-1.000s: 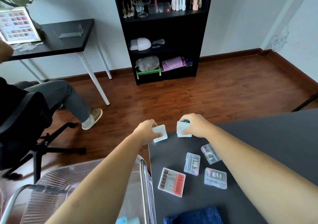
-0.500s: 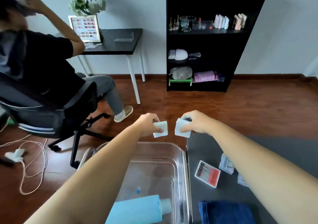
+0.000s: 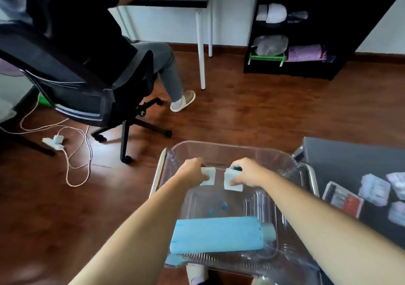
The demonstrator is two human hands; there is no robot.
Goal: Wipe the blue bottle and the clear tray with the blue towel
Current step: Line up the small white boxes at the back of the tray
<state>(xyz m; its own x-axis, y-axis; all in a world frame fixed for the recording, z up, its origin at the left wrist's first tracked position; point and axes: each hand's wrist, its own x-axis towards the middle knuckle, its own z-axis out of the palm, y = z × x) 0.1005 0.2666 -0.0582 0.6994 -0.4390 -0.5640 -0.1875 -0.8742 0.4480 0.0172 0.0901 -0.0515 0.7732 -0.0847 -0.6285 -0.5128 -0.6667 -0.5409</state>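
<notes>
In the clear tray [image 3: 219, 147] the blue bottle [image 3: 217, 234] lies sideways.

Arms outstretched; left hand [image 3: 192, 171], right hand [image 3: 248, 173] each pinched onto a white pad [image 3: 209, 177]

The left hand [image 3: 192, 171] and right hand [image 3: 245, 173] partly cover 2 blurred pale squares [image 3: 209, 176].

One head-worn wide-angle camera looks forward and down, close above the clear tray [image 3: 221, 147], floor [image 3: 252, 113] beyond.
</notes>
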